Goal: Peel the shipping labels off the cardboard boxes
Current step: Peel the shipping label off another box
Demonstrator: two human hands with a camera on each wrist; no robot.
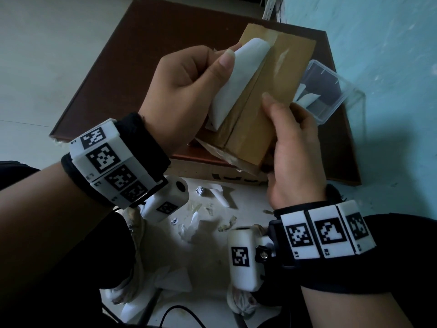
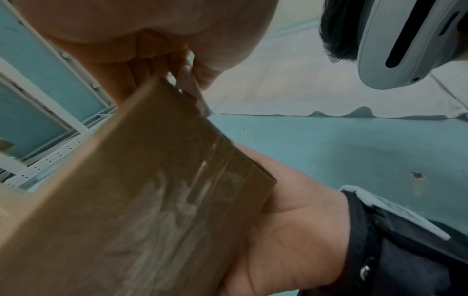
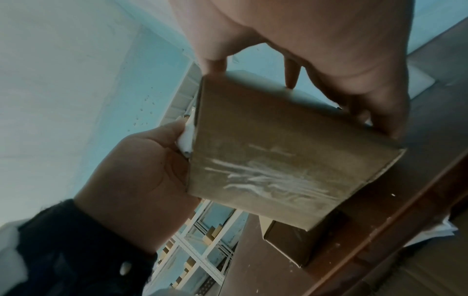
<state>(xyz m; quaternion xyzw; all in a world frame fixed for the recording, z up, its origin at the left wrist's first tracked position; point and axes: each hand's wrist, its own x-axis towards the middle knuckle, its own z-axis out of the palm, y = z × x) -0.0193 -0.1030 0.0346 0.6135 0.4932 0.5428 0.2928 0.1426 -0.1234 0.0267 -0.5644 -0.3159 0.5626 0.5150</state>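
Observation:
A small brown cardboard box (image 1: 267, 95) is held up between both hands above a dark brown board. A white shipping label (image 1: 236, 79) curls off its top face, still stuck along its lower end. My left hand (image 1: 189, 84) pinches the lifted edge of the label between thumb and fingers. My right hand (image 1: 290, 143) grips the box's near right side, thumb lying on the top face. From the right wrist view the box's (image 3: 278, 160) underside shows white glue streaks, with the label (image 3: 186, 140) pinched at its left edge. The left wrist view shows the box's (image 2: 131, 200) side, blurred.
A clear plastic container (image 1: 324, 88) holding peeled labels sits on the dark brown board (image 1: 142, 55) to the right of the box. Torn paper scraps (image 1: 208, 207) litter the floor below. Another cardboard box (image 3: 286, 244) lies beneath. Blue wall at the right.

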